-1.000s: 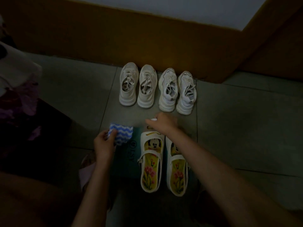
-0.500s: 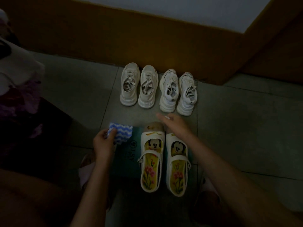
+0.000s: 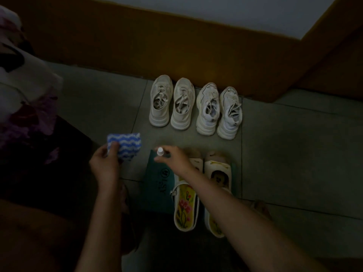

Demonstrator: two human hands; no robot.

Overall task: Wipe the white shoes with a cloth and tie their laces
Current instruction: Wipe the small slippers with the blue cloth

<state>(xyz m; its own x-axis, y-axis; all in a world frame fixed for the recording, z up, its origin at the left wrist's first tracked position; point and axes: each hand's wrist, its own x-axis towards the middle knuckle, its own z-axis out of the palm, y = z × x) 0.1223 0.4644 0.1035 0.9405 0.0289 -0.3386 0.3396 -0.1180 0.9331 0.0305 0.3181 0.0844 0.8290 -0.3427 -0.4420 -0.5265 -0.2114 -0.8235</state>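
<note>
Two pairs of white lace-up shoes stand in a row by the wall: the left pair (image 3: 171, 102) and the right pair (image 3: 218, 110), all with loose laces. My left hand (image 3: 105, 165) holds a folded blue-and-white wavy cloth (image 3: 125, 145) above the floor. My right hand (image 3: 172, 159) grips a small bottle with a white cap (image 3: 160, 151), held just right of the cloth and in front of the white shoes.
A pair of white sandals (image 3: 200, 195) with cartoon and flower insoles stands on a dark green mat (image 3: 157, 185) under my right arm. An orange-brown wall base (image 3: 176, 46) runs behind the shoes. Bedding (image 3: 21, 91) lies at the left.
My right hand has moved left from the sandals' toes toward the cloth, now with a small white-capped bottle showing in it. My left hand has lifted the cloth slightly.
</note>
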